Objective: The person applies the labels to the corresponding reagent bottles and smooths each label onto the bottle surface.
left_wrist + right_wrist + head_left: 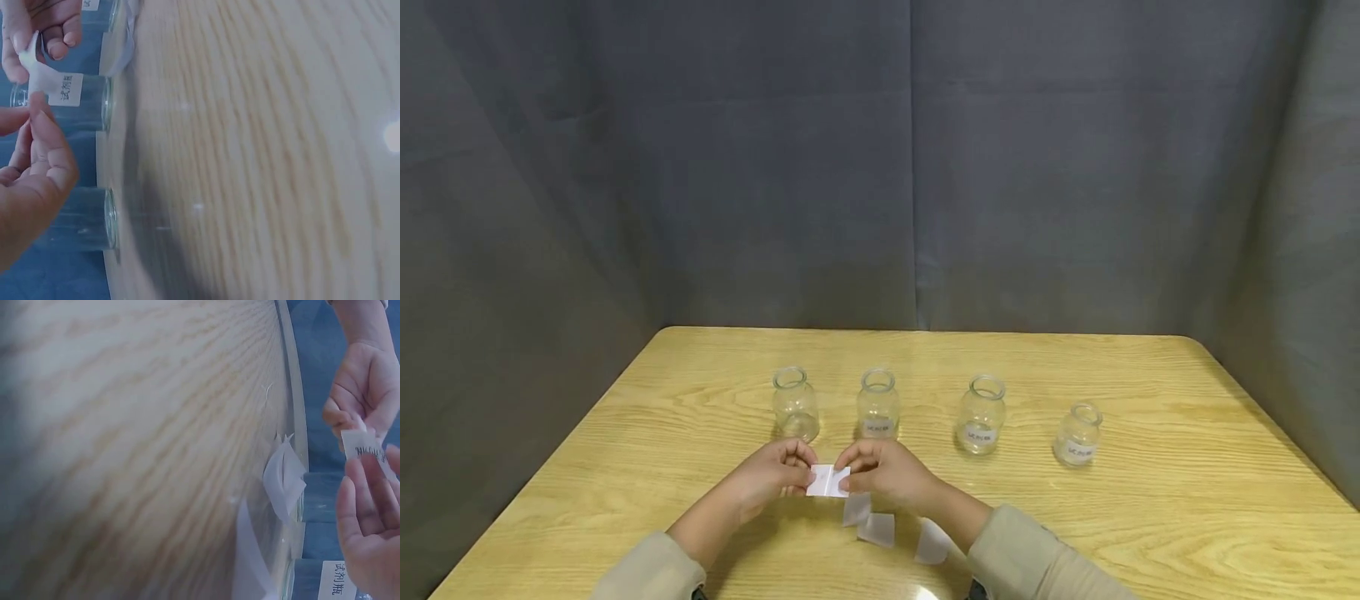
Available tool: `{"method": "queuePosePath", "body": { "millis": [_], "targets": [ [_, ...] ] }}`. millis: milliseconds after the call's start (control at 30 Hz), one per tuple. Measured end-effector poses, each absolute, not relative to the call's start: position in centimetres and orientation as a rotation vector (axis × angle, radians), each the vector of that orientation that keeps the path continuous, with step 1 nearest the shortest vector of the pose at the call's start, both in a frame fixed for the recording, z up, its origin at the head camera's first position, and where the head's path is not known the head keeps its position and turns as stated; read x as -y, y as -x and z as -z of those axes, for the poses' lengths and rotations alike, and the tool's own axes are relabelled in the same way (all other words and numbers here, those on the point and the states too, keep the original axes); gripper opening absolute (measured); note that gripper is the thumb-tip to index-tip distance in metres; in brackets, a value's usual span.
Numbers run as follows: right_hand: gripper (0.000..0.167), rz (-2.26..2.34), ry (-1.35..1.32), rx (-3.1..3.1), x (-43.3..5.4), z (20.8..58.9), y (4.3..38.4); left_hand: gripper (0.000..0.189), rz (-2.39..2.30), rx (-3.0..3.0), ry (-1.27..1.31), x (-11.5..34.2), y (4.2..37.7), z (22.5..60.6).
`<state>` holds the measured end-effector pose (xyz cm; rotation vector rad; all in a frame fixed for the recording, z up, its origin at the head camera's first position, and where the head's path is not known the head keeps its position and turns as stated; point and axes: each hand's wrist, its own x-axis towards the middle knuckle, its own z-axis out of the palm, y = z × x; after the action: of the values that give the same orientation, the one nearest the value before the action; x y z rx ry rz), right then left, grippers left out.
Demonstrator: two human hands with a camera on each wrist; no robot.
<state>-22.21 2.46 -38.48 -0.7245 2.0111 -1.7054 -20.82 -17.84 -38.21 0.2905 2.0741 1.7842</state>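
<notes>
Between both hands is a small white paper label with a crease or seam across its middle. My left hand pinches its left end and my right hand pinches the right end. In the left wrist view the paper bends between the fingertips; the right wrist view shows printed characters on the label. Just beyond the left hand stands an open glass jar with no label visible. A second glass jar, labelled, stands behind the right hand, its base partly hidden.
Two more labelled glass jars stand to the right, a larger one and a smaller one. Loose white paper pieces lie near the right forearm, one in the middle and another beside the wrist. Grey curtains surround the wooden table.
</notes>
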Motion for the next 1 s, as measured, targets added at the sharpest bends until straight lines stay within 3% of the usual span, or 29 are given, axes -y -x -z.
{"method": "queuePosePath", "body": {
  "millis": [367,733,1000],
  "targets": [
    [0.014,1.682,0.838,-1.924,-2.5,38.7,22.4,0.025,-1.753,-2.109,-0.260,19.5,20.3,38.4],
    [0.007,1.665,0.717,-2.138,-1.7,39.1,22.0,0.023,-1.630,-2.129,-0.304,21.5,19.6,39.6],
    [0.012,1.665,0.712,-2.134,-0.8,38.5,22.4,0.027,-1.549,-2.324,-0.205,22.1,19.6,39.4]
  ]
}}
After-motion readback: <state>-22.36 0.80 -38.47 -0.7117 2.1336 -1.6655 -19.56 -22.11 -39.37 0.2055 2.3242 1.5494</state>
